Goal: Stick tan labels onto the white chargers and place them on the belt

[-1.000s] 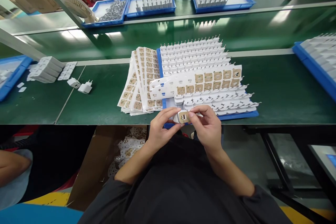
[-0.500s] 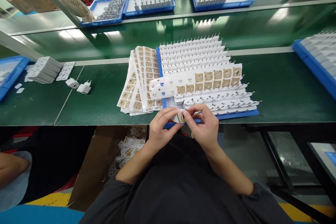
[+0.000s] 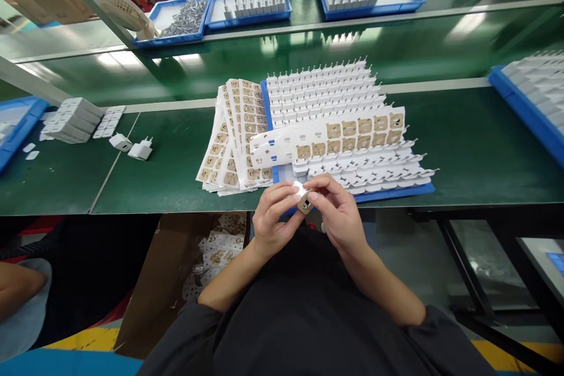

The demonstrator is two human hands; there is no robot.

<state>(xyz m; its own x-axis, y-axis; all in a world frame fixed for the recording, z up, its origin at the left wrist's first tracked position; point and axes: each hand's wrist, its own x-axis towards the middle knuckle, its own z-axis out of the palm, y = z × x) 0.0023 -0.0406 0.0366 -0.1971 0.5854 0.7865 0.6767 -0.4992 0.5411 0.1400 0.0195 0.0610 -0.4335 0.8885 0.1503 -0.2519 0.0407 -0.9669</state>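
Observation:
Both my hands meet at the table's near edge around one small white charger plug [image 3: 304,200] with a tan sticker on its face. My left hand [image 3: 274,217] grips it from the left, fingers curled. My right hand [image 3: 337,217] pinches it from the right with thumb and fingertips. Just beyond them lies a blue tray [image 3: 396,192] packed with rows of white charger plugs [image 3: 326,94]. A sticker sheet [image 3: 328,138] with tan labels rests across those plugs. More sticker sheets [image 3: 233,135] fan out to the tray's left.
Two loose plugs [image 3: 134,147] and a stack of white parts [image 3: 73,120] lie at the left. Blue trays of parts [image 3: 251,3] line the far bench; another tray [image 3: 529,106] sits right. A cardboard box with used sheets [image 3: 211,247] stands under the table. A co-worker's arm [image 3: 17,288] shows at left.
The plug has turned in my fingers, so its tan face now points down and left. Both hands have shifted slightly toward me.

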